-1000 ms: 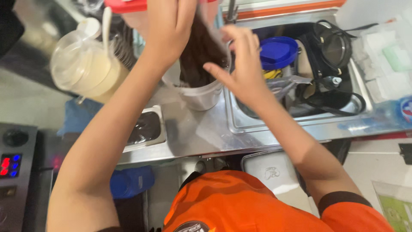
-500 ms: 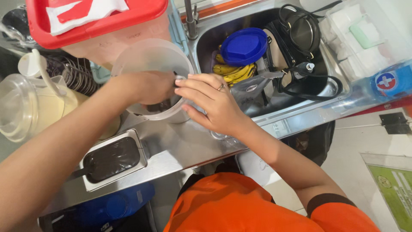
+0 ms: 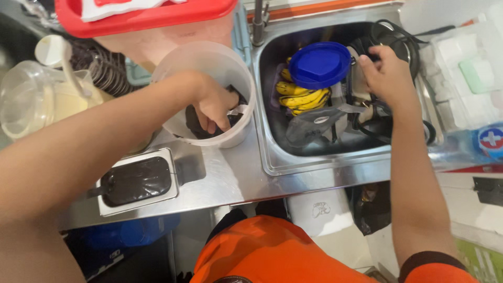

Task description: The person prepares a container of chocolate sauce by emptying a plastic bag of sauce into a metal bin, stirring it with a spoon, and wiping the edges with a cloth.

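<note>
My left hand [image 3: 215, 107] reaches down into a round translucent plastic tub [image 3: 209, 60] on the steel counter. Its fingers are curled on a dark mass [image 3: 195, 124] at the bottom, beside a scrap of clear film. My right hand [image 3: 387, 73] is over the sink [image 3: 272, 162], fingers bent down among black utensils [image 3: 390, 39] at its far right. Whether it grips one of them is hidden. In the sink lie a blue round lid [image 3: 319, 64], yellow pieces [image 3: 298, 97] under it and a grey item [image 3: 314, 123].
A red-lidded box [image 3: 146, 15] stands behind the tub. A small steel tray of dark paste [image 3: 137, 181] sits at the counter's front left. A clear jug of creamy liquid [image 3: 36, 99] is at far left, the tap [image 3: 258, 21] behind the sink, and white containers [image 3: 461, 68] at right.
My right hand left the tub's rim and moved right into the sink. My left hand went deeper into the tub, pushing the dark mass down.
</note>
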